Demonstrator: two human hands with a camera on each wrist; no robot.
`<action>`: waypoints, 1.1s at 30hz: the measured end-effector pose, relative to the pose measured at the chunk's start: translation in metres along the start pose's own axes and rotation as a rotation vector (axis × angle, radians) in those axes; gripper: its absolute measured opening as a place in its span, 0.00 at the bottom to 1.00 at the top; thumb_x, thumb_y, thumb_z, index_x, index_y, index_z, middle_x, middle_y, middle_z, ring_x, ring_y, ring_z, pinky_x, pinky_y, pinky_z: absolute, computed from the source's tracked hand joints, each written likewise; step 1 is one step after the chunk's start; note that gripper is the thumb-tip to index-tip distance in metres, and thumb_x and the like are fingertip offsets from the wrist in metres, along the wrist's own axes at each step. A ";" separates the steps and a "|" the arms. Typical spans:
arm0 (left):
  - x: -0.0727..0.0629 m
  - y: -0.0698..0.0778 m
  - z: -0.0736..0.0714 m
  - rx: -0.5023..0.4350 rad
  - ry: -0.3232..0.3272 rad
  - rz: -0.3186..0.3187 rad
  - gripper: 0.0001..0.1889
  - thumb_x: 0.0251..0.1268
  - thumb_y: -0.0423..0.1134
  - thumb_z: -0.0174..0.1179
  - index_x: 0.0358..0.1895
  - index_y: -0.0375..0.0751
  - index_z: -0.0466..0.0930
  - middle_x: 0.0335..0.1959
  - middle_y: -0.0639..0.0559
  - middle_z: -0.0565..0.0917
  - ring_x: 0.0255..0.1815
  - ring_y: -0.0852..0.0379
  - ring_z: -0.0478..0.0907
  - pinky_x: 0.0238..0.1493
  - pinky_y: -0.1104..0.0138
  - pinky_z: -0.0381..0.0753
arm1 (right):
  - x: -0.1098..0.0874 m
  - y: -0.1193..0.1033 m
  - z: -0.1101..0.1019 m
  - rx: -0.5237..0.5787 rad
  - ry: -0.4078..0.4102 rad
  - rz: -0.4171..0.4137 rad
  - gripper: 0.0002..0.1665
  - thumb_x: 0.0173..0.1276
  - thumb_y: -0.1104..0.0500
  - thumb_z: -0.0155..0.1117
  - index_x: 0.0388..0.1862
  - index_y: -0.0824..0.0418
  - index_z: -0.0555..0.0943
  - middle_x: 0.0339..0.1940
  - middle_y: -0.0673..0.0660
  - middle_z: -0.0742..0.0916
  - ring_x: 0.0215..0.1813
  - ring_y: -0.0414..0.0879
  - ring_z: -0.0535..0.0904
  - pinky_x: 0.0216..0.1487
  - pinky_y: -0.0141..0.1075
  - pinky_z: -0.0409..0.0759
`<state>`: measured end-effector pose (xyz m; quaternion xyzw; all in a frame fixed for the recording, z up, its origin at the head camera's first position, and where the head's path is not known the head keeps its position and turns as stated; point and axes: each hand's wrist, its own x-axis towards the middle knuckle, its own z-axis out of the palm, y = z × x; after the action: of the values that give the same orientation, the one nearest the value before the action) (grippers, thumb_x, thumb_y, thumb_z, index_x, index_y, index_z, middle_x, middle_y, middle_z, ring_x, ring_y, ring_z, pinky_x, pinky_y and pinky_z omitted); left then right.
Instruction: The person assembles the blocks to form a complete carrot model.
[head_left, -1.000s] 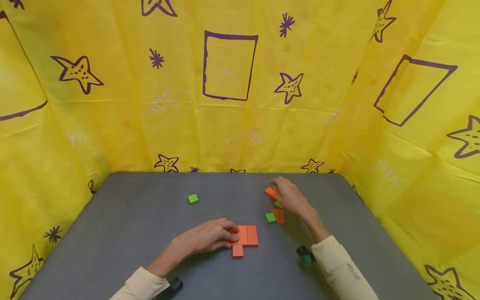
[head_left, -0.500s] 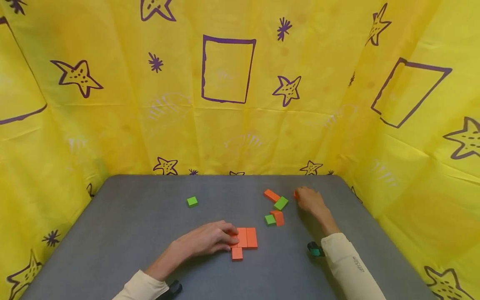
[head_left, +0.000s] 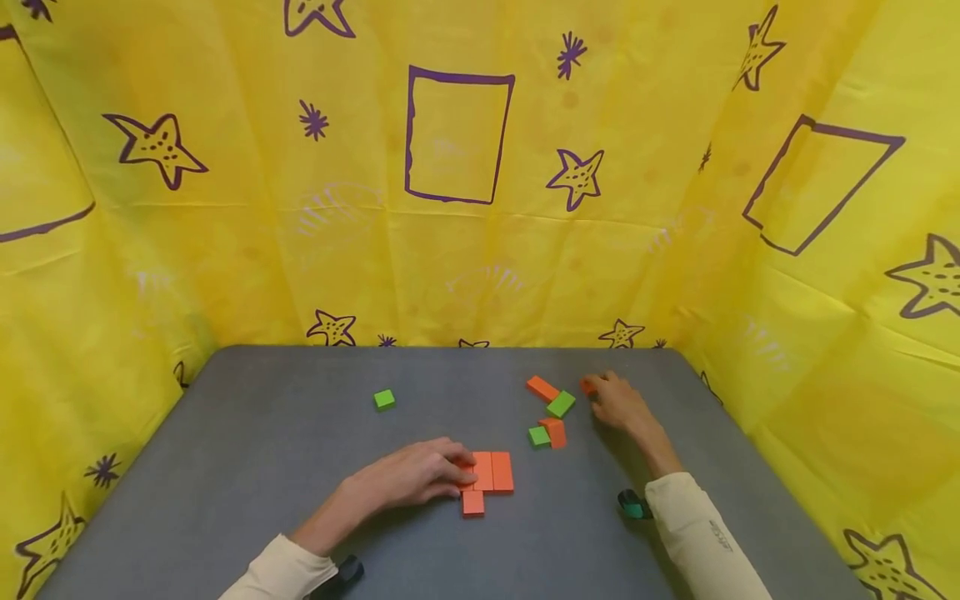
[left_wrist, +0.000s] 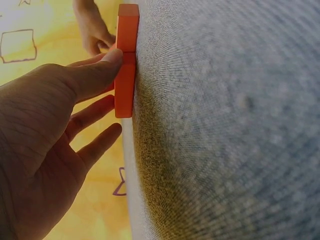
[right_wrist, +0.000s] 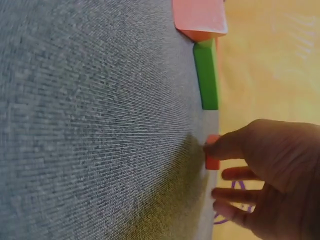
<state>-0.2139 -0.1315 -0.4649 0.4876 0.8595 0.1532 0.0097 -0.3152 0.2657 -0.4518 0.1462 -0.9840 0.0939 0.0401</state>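
Observation:
In the head view my left hand (head_left: 416, 475) lies at the left end of a flat row of orange blocks (head_left: 502, 472). Its thumb and fingers hold the leftmost block, mostly covered there; in the left wrist view that orange block (left_wrist: 125, 90) shows beneath the thumb tip. A smaller orange square block (head_left: 473, 503) sits against the row's near side. Farther back on the right, my right hand (head_left: 622, 406) pinches an orange block (right_wrist: 213, 159) between thumb and fingers, low at the tabletop. Its far side is hidden by the fingers.
Left of my right hand are a long orange block (head_left: 543, 388), a green block (head_left: 561, 405), another orange block (head_left: 555, 432) and a small green block (head_left: 539, 437). A lone green block (head_left: 384, 400) stands at the back left. Yellow curtains (head_left: 465, 267) surround the grey table (head_left: 285, 417).
My right hand has moved right from over the loose blocks to the orange block beyond them, then slightly left with it. The left hand has stayed on the row.

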 end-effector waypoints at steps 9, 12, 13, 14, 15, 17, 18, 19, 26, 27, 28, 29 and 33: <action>0.001 0.000 0.002 -0.008 -0.004 0.004 0.18 0.75 0.45 0.64 0.64 0.55 0.85 0.62 0.58 0.84 0.61 0.61 0.79 0.64 0.67 0.82 | -0.002 0.000 0.006 0.036 0.115 -0.020 0.06 0.66 0.67 0.70 0.37 0.63 0.80 0.32 0.60 0.84 0.35 0.55 0.79 0.37 0.51 0.80; 0.002 0.000 0.003 -0.011 -0.012 0.001 0.18 0.75 0.45 0.64 0.64 0.54 0.85 0.63 0.58 0.83 0.62 0.61 0.79 0.64 0.66 0.81 | -0.014 -0.012 -0.004 0.021 0.147 -0.045 0.06 0.63 0.66 0.71 0.35 0.62 0.81 0.29 0.57 0.84 0.32 0.52 0.78 0.33 0.48 0.78; 0.002 0.000 0.004 -0.010 -0.015 -0.001 0.18 0.75 0.46 0.64 0.64 0.54 0.85 0.63 0.58 0.83 0.62 0.61 0.79 0.65 0.66 0.81 | -0.019 -0.020 -0.009 0.042 0.147 -0.073 0.06 0.63 0.66 0.72 0.35 0.62 0.82 0.30 0.57 0.84 0.32 0.51 0.78 0.33 0.47 0.79; 0.002 0.000 0.004 -0.011 -0.020 -0.007 0.18 0.75 0.46 0.64 0.64 0.55 0.85 0.63 0.59 0.83 0.62 0.61 0.79 0.65 0.67 0.81 | -0.026 -0.029 -0.015 0.073 0.142 -0.109 0.07 0.63 0.66 0.73 0.36 0.62 0.82 0.31 0.56 0.85 0.33 0.50 0.79 0.35 0.46 0.80; 0.002 0.000 0.003 -0.012 -0.020 -0.011 0.18 0.75 0.46 0.65 0.64 0.55 0.85 0.63 0.59 0.83 0.62 0.62 0.79 0.65 0.67 0.81 | -0.032 -0.039 -0.020 0.107 0.133 -0.158 0.07 0.63 0.66 0.73 0.37 0.63 0.83 0.32 0.56 0.86 0.35 0.50 0.80 0.37 0.46 0.82; 0.002 0.000 0.003 -0.012 -0.019 -0.018 0.18 0.74 0.46 0.65 0.64 0.55 0.85 0.62 0.59 0.83 0.62 0.62 0.79 0.64 0.67 0.81 | -0.047 -0.062 -0.029 0.179 0.087 -0.263 0.09 0.63 0.67 0.75 0.41 0.63 0.84 0.35 0.54 0.88 0.38 0.48 0.82 0.42 0.44 0.84; 0.002 0.000 0.003 -0.010 -0.016 -0.018 0.18 0.74 0.45 0.65 0.64 0.55 0.85 0.62 0.59 0.83 0.61 0.62 0.78 0.64 0.67 0.81 | -0.054 -0.075 -0.032 0.206 0.056 -0.320 0.10 0.62 0.67 0.76 0.41 0.62 0.85 0.37 0.53 0.88 0.40 0.47 0.82 0.44 0.43 0.85; 0.002 0.000 0.002 -0.006 -0.013 -0.018 0.18 0.74 0.45 0.65 0.64 0.55 0.85 0.62 0.59 0.83 0.61 0.62 0.79 0.64 0.67 0.81 | -0.061 -0.088 -0.033 0.222 0.021 -0.373 0.11 0.62 0.67 0.77 0.42 0.62 0.85 0.38 0.52 0.88 0.42 0.46 0.83 0.46 0.41 0.86; 0.002 -0.001 0.000 0.010 0.005 -0.006 0.18 0.74 0.46 0.65 0.64 0.54 0.86 0.60 0.58 0.84 0.58 0.61 0.79 0.62 0.67 0.82 | -0.086 -0.149 -0.009 0.158 -0.114 -0.597 0.11 0.65 0.58 0.77 0.43 0.55 0.84 0.37 0.46 0.84 0.40 0.35 0.74 0.45 0.26 0.78; 0.002 -0.001 0.000 0.007 0.005 -0.004 0.18 0.74 0.46 0.65 0.64 0.54 0.86 0.60 0.57 0.84 0.58 0.61 0.79 0.62 0.67 0.82 | -0.087 -0.153 -0.004 0.146 -0.107 -0.622 0.11 0.65 0.57 0.77 0.43 0.54 0.84 0.37 0.46 0.84 0.39 0.35 0.73 0.44 0.25 0.76; 0.002 -0.001 0.000 0.007 0.007 0.000 0.18 0.74 0.46 0.65 0.63 0.54 0.86 0.60 0.57 0.84 0.58 0.61 0.79 0.62 0.67 0.82 | -0.087 -0.155 0.000 0.134 -0.100 -0.647 0.11 0.65 0.57 0.77 0.43 0.55 0.84 0.36 0.46 0.84 0.38 0.34 0.72 0.43 0.24 0.75; 0.003 -0.001 0.000 0.006 0.007 0.002 0.17 0.74 0.46 0.65 0.63 0.54 0.86 0.60 0.57 0.84 0.59 0.61 0.79 0.63 0.67 0.82 | -0.086 -0.157 0.004 0.130 -0.098 -0.661 0.11 0.65 0.57 0.77 0.44 0.55 0.84 0.36 0.46 0.84 0.39 0.35 0.72 0.43 0.24 0.75; 0.004 -0.002 0.001 0.011 0.006 0.015 0.17 0.75 0.45 0.65 0.63 0.53 0.86 0.61 0.56 0.84 0.59 0.60 0.79 0.63 0.67 0.82 | -0.085 -0.159 0.012 0.123 -0.089 -0.683 0.14 0.63 0.58 0.78 0.45 0.56 0.84 0.36 0.48 0.83 0.38 0.36 0.73 0.44 0.26 0.75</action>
<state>-0.2173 -0.1294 -0.4655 0.4934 0.8567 0.1503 0.0033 -0.1878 0.1378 -0.4453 0.4731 -0.8715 0.1278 0.0176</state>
